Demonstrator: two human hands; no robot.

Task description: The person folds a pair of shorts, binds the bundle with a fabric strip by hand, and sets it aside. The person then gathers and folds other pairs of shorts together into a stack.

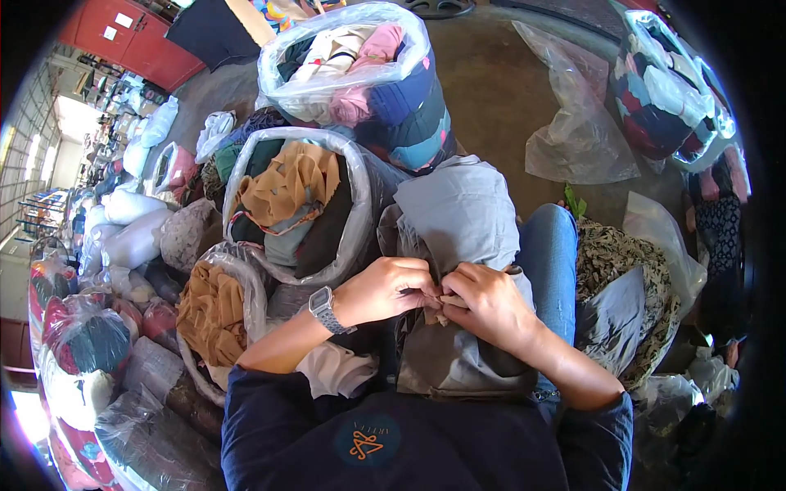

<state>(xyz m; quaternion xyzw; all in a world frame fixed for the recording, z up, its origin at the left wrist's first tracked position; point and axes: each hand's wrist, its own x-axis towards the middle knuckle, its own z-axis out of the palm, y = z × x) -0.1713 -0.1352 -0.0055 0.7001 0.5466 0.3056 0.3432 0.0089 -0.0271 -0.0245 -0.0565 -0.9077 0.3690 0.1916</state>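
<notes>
Head view: with left hand (386, 288) and right hand (489, 301) together, we pinch a tan scrap (453, 301) over grey cloth (460, 214).

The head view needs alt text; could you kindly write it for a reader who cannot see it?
A left hand and right hand pinch a small tan piece over grey cloth, beside a jeans-clad leg. Open plastic-lined bags of fabric stand ahead and to the left.
</notes>
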